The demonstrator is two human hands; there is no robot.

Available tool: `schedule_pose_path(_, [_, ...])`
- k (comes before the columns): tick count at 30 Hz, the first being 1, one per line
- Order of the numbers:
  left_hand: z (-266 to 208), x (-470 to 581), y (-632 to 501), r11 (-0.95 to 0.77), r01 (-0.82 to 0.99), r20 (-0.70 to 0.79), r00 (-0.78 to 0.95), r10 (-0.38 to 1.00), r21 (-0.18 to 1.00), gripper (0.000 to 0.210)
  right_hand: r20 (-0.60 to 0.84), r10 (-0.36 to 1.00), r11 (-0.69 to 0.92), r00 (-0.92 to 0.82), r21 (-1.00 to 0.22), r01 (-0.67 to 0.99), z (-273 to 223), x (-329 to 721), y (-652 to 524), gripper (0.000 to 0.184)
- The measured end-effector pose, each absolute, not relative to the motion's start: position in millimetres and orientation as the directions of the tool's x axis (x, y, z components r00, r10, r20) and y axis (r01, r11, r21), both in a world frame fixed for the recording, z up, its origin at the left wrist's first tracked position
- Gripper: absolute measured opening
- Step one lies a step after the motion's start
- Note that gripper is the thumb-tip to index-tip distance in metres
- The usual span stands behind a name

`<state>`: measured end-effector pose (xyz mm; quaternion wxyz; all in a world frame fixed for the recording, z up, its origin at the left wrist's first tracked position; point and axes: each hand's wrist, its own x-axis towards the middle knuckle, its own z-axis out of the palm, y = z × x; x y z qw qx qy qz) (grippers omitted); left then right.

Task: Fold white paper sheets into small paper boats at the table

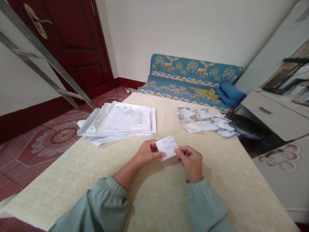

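the left hand [147, 150] and right hand [192, 161] each pinch an edge of a small folded paper [167, 146], thumbs on top, fingers curled behind, over the middle of the table [156, 199]. a light, even grip should keep its edges aligned and creases sharp. farther off, a stack of papers [130, 119] lies left and folded paper pieces [201, 125] lie right.

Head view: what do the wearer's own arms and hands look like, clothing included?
The left sleeve and right sleeve are plain, muted grey-green and loose, with gathered, ruffled cuffs. The left cuff sits higher up the forearm; the right one is close to the wrist. The left hand and right hand are bare, without gloves. No markings show on the sleeves.
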<state>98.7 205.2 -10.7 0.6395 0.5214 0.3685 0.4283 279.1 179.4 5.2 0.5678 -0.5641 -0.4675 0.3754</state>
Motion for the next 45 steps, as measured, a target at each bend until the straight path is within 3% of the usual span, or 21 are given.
schedule_pose_path(6, [-6.4, 98.8, 201.7, 0.167, -0.260, -0.067, 0.352, 0.934, 0.951, 0.040, 0.100, 0.949, 0.082, 0.298, -0.994, 0.073, 1.4, 276.4, 178.9, 0.029])
schedule_pose_path(15, [-0.3, 102.5, 196.3, 0.165, -0.152, -0.103, 0.350, 0.931, 0.975, 0.028, 0.097, 0.982, 0.088, 0.159, -0.994, 0.060, -5.9, 275.0, 179.6, 0.038])
schedule_pose_path(21, [0.7, 101.1, 194.5, 0.174, -0.006, -0.148, 0.497, 0.855, 0.985, 0.038, 0.065, 0.980, 0.067, 0.190, -0.998, -0.005, -6.6, 270.9, 179.0, 0.040])
schedule_pose_path(27, [2.0, 99.9, 194.7, 0.201, -0.008, -0.160, 0.577, 0.801, 0.979, 0.040, 0.127, 0.976, 0.129, 0.179, -0.992, -0.004, -7.8, 269.4, 178.1, 0.038])
schedule_pose_path(33, [1.1, 100.2, 194.7, 0.206, -0.027, -0.157, 0.552, 0.819, 0.978, 0.046, 0.151, 0.966, 0.149, 0.209, -0.989, 0.025, -9.9, 271.6, 180.2, 0.035])
schedule_pose_path(41, [-4.3, 101.8, 196.4, 0.151, -0.009, -0.130, 0.459, 0.879, 0.988, 0.041, -0.050, 0.996, -0.048, 0.071, -0.998, -0.037, -8.6, 267.0, 178.0, 0.034])
schedule_pose_path(45, [-1.1, 101.0, 196.0, 0.078, 0.016, -0.075, 0.505, 0.860, 0.997, 0.039, -0.033, 0.998, -0.033, 0.045, -0.999, 0.005, -5.7, 263.4, 176.1, 0.033])
